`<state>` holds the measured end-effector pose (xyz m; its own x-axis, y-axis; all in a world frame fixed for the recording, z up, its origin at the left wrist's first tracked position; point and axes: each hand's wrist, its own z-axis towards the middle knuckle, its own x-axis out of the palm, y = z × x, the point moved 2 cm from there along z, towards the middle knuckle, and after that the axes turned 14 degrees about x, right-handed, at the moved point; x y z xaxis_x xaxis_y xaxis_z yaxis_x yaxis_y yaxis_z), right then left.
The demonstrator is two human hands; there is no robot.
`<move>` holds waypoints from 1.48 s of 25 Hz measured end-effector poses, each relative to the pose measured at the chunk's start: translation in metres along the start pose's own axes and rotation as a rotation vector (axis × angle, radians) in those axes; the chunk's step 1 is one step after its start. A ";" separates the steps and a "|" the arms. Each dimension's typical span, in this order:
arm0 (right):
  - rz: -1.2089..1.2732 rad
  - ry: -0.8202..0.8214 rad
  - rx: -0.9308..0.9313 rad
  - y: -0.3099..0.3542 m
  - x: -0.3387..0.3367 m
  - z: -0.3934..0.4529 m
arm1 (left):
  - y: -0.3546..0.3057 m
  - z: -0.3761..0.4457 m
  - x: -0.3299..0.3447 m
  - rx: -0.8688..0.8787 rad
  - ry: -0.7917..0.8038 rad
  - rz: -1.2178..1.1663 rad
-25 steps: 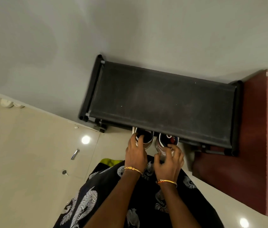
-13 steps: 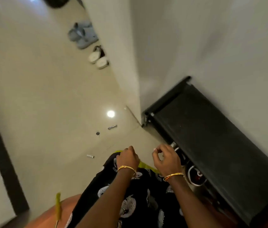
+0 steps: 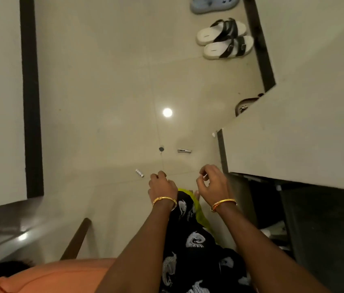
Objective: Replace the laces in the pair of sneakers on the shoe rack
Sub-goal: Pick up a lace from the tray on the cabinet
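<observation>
Head view: looks steeply down over both forearms at a pale tiled floor (image 3: 107, 85).
Left hand (image 3: 162, 187): raised above the floor, fingers curled loosely inward, holding nothing; a gold bangle (image 3: 164, 200) circles the wrist.
Right hand (image 3: 214, 185): raised beside the left one and apart from it, fingers loosely curled with thumb and forefinger near each other; whether anything is pinched between them I cannot tell. A second gold bangle (image 3: 223, 204) sits on this wrist.
Shoe rack (image 3: 318, 225): dark frame at the right edge, below a pale wall; only part of it shows.
Sneakers: not visible; their place cannot be told.
Clothing: black fabric with a white print (image 3: 190, 240) and a yellow-green strip (image 3: 198, 214) below the hands.
Floor items: 1 small silver cylinder (image 3: 139, 173) near the left hand, 1 metal piece (image 3: 184, 151), 1 dark round spot (image 3: 161, 149).
Far footwear: 2 white sandals with black straps (image 3: 224, 39) side by side, 1 blue clog (image 3: 213, 3) beyond them.
</observation>
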<state>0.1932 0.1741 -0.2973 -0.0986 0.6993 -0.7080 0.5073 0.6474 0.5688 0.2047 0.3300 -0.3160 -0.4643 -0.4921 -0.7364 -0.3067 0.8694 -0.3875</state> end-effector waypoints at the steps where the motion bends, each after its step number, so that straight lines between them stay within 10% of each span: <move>1: -0.040 0.027 -0.004 0.000 0.010 0.016 | 0.006 0.016 0.000 -0.046 -0.004 -0.053; 23: -0.629 0.216 -0.100 -0.111 0.225 0.234 | 0.204 0.196 0.151 -0.714 -0.212 -0.329; 37: 0.488 0.517 0.777 -0.042 0.075 0.102 | 0.047 0.071 0.074 -0.310 0.107 -0.622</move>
<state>0.2517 0.1683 -0.4164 0.0043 0.9944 -0.1058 0.9816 0.0159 0.1901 0.2151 0.3375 -0.4286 -0.1999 -0.9094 -0.3648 -0.7573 0.3796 -0.5315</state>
